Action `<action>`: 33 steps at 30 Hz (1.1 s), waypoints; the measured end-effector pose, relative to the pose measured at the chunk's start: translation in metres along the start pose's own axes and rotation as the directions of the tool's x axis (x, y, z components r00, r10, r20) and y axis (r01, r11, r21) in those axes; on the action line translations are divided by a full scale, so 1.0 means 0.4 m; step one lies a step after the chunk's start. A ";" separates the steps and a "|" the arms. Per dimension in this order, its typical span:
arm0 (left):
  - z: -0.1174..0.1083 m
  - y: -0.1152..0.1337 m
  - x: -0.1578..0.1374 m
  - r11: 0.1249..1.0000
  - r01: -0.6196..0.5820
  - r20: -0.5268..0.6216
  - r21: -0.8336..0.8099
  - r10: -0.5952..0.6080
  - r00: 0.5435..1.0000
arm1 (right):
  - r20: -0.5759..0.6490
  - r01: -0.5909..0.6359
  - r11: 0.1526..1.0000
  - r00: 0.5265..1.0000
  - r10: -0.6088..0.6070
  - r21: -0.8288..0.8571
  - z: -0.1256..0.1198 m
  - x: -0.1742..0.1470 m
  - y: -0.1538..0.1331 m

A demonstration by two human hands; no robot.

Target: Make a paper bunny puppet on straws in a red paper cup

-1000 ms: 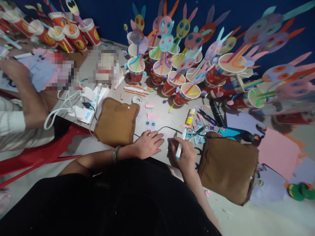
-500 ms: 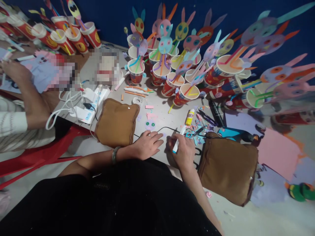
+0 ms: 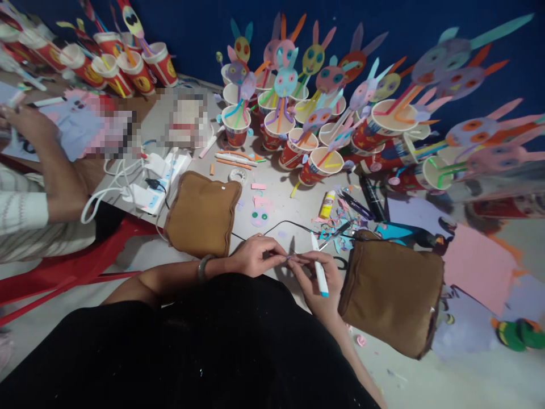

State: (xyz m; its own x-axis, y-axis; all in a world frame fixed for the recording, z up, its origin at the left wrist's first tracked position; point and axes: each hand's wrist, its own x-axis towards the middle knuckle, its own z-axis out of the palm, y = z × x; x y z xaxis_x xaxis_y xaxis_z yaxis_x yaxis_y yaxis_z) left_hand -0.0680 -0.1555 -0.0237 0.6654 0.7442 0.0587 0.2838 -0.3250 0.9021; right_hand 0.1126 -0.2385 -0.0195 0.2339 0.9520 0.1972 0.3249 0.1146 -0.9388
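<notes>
Two hands, left (image 3: 252,255) and right (image 3: 332,284), pinching a tiny piece (image 3: 289,258), mostly hidden, shape unclear, right gripping marker (image 3: 321,275)

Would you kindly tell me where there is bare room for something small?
There is bare tabletop between the green-eyed paper face and the glue stick, beyond the black cable. Paper scraps crowd the right, paper cups the back, and the left hand and right hand the near edge.

Single head cam, fwd & down over hands (image 3: 255,257) + tabletop (image 3: 275,180), close range.
</notes>
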 end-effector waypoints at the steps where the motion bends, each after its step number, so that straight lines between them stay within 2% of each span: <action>1: 0.001 -0.001 0.000 1.000 -0.010 -0.014 0.002 0.010 1.000 | 0.009 0.037 0.998 0.999 -0.037 -0.041 -0.002 -0.002 0.006; 4: -0.001 0.004 0.001 0.997 -0.027 -0.030 0.069 0.029 0.999 | 0.082 0.218 0.942 0.976 -0.203 -0.255 -0.014 0.009 0.027; 6: -0.004 0.010 0.003 0.991 -0.003 -0.014 0.134 0.005 1.000 | 0.195 0.370 0.834 0.928 -0.317 -0.409 -0.023 0.025 0.044; 8: -0.007 0.015 0.005 0.984 0.024 0.002 0.178 -0.025 1.000 | 0.321 0.483 0.715 0.875 -0.364 -0.506 -0.031 0.042 0.062; 10: -0.009 0.016 0.006 0.979 0.035 0.006 0.199 -0.037 0.999 | 0.383 0.516 0.630 0.856 -0.348 -0.580 -0.038 0.052 0.076; 13: -0.011 0.015 0.007 0.975 0.033 -0.004 0.218 -0.033 0.999 | 0.273 0.426 0.569 0.901 -0.336 -0.704 -0.053 0.054 0.082; 15: -0.014 0.015 0.009 0.976 0.038 -0.008 0.213 -0.038 0.999 | 0.139 0.347 0.622 0.923 -0.358 -0.702 -0.063 0.049 0.071; 17: -0.015 0.016 0.012 0.982 0.048 -0.005 0.184 -0.048 0.999 | 0.048 0.294 0.766 0.944 -0.326 -0.572 -0.066 0.043 0.051; 19: -0.015 0.018 0.016 0.988 0.055 0.004 0.147 -0.056 0.998 | 0.044 0.234 0.896 0.971 -0.234 -0.377 -0.061 0.036 0.027; 20: -0.015 0.019 0.018 0.990 0.057 0.013 0.131 -0.059 0.998 | 0.063 0.201 0.932 0.980 -0.191 -0.303 -0.055 0.033 0.016; 22: -0.015 0.020 0.022 0.991 0.061 0.037 0.119 -0.066 0.997 | 0.102 0.166 0.956 0.984 -0.146 -0.240 -0.041 0.030 0.001; 27: -0.017 0.023 0.028 0.981 0.070 0.109 0.179 -0.091 0.990 | 0.110 0.164 0.942 0.984 -0.137 -0.294 -0.012 0.032 -0.005; 33: -0.021 0.027 0.030 0.976 0.068 0.108 0.206 -0.092 0.990 | 0.163 0.131 0.952 0.983 -0.088 -0.276 -0.021 0.039 -0.007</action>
State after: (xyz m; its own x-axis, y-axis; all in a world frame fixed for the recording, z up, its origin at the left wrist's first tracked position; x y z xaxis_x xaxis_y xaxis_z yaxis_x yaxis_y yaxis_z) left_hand -0.0627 -0.1452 -0.0098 0.7071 0.7036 -0.0707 0.4647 -0.3870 0.7964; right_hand 0.1230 -0.2263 -0.0115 0.0524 0.9717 0.2304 0.5929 0.1554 -0.7901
